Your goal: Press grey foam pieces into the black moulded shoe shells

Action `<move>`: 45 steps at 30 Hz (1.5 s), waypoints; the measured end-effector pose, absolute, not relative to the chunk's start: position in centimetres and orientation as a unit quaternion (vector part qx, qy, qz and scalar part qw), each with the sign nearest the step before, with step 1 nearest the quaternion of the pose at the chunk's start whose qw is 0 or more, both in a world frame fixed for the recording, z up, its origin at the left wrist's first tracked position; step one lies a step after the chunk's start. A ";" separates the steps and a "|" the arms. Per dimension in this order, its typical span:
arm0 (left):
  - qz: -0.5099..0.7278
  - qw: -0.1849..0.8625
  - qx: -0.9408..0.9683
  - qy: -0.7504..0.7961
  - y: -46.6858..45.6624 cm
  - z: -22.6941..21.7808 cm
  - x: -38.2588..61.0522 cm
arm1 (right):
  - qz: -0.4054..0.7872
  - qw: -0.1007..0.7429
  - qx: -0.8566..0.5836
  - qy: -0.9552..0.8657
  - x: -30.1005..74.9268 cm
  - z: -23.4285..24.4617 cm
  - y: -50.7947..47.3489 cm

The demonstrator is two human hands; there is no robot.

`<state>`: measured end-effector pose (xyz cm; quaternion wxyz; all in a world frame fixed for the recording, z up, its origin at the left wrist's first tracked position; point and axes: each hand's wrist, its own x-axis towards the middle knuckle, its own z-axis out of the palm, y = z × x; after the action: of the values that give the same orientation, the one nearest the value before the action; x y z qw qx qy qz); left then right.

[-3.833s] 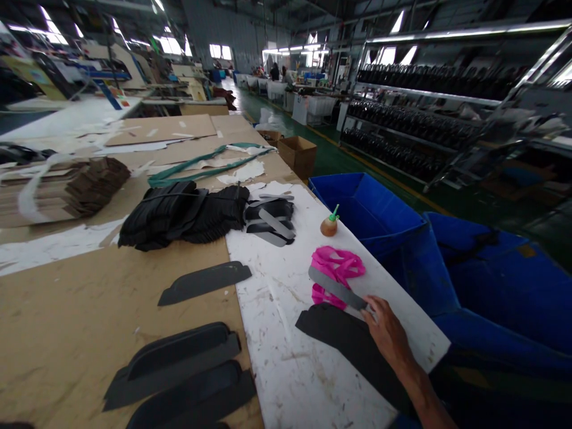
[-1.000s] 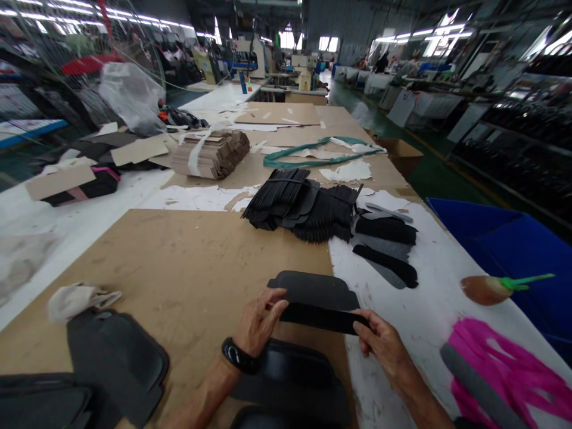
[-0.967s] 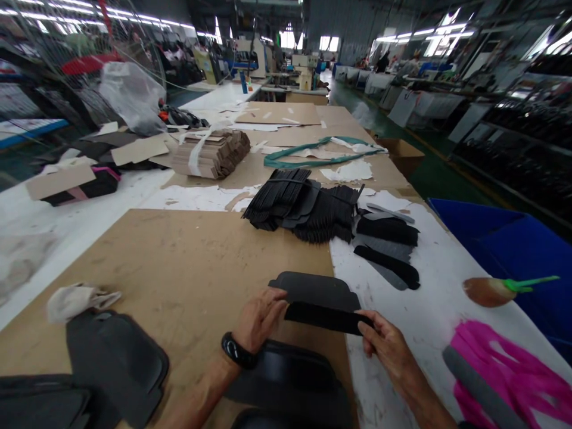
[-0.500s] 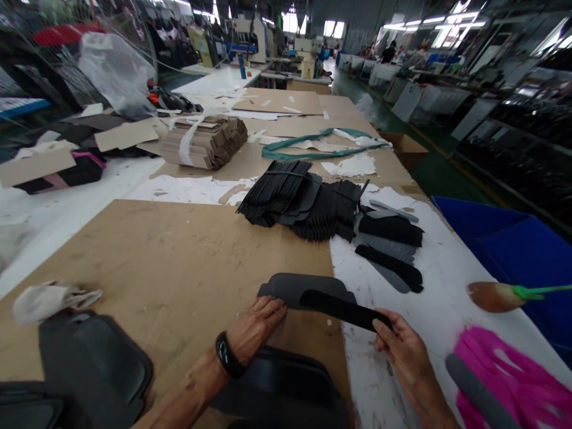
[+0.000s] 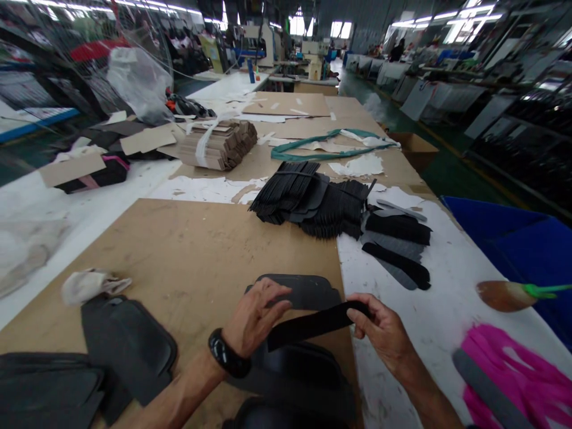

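Observation:
Pinched by one end between the thumb and fingers of my right hand is a black fabric strip, held slantwise above the board. My left hand, with a black band on its wrist, hovers by the strip's other end. Its thumb and fingers are apart, with nothing between them. Behind the strip, a dark grey flat panel with rounded corners lies on the brown cardboard. Closer to me are more dark moulded panels, partly hidden by my left arm and the strip.
Bundled black pieces lie ahead, beside loose black and grey strips. A brown bottle with a green spout and pink fabric are at right, near a blue bin. Dark panels and a whitish cloth lie left.
My left hand has lifted off the grey panel, its fingers now spread. My right hand has moved left, bringing the black strip off the panel and nearer to me.

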<state>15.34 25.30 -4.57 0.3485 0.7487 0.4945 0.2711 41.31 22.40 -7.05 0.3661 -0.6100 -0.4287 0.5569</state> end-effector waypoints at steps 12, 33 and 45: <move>0.371 0.707 0.343 0.495 24.9 -6.0 19.3 | 0.674 0.302 -0.547 -0.394 35.6 -6.4 21.5; 0.218 0.629 0.532 0.523 24.8 -6.7 14.9 | 0.521 0.370 -0.651 -0.409 38.7 -8.1 23.2; 0.269 0.177 0.801 0.504 22.4 -9.9 11.2 | 0.456 0.380 -0.721 -0.357 37.9 -11.6 26.7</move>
<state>11.19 22.40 -9.92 0.1766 0.8012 0.5043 0.2694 37.94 26.73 -11.59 0.3802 -0.7210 -0.3569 0.4564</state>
